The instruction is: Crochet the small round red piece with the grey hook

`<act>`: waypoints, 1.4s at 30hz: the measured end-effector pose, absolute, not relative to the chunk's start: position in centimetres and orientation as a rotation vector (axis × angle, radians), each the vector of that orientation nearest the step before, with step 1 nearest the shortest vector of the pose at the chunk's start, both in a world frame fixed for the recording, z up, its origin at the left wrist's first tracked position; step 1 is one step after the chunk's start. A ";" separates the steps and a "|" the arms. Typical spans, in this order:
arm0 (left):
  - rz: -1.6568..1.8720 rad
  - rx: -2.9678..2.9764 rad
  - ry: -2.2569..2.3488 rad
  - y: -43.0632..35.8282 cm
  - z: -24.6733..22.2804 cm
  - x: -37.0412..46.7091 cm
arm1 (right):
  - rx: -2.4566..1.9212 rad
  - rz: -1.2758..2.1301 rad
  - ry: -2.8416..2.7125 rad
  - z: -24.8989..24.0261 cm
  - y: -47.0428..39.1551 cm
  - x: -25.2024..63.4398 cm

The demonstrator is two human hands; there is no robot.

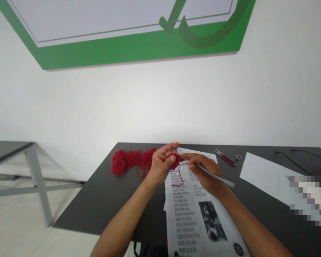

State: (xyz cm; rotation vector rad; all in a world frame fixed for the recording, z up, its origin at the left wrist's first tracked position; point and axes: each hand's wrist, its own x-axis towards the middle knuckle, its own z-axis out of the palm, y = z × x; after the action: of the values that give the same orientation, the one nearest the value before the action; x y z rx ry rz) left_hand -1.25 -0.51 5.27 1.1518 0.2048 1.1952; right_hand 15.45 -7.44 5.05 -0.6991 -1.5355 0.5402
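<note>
My left hand [162,162] pinches a small piece of red crochet work [174,163] between thumb and fingers, with a strand of red yarn running up over the raised forefinger. A loose red tail hangs from the piece over the paper, and a bit of purple shows at its lower edge. In my right hand [205,171] is a crochet hook [215,176] with a pale grey handle, held like a pen. Its metal tip meets the red piece; whether it sits inside a stitch is too small to tell. Left of my hands lies the red yarn [120,162], partly tangled.
A printed pattern sheet [184,228] lies under my hands on the dark table [96,207]. To the right are red-handled snips [224,157], a small metal ring [238,157], another paper [264,178] and eyeglasses [291,160]. A second table [10,150] stands at the left.
</note>
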 end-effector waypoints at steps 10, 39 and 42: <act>1.138 1.059 0.184 -0.6 5.6 -1.5 | -0.702 0.680 -1.452 4.5 -7.7 14.9; 1.420 1.819 0.694 -1.9 5.7 -0.9 | -0.655 0.919 -0.890 2.7 -5.4 13.4; 1.383 1.781 0.700 -2.0 5.7 -0.7 | -0.757 0.811 -0.960 3.2 -5.7 13.7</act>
State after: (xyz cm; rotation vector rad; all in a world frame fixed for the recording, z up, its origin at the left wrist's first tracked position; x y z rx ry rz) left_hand -0.68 -1.98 5.71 1.7812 0.6998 1.3832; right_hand 13.74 -5.73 3.21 -0.7565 -0.9604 0.8111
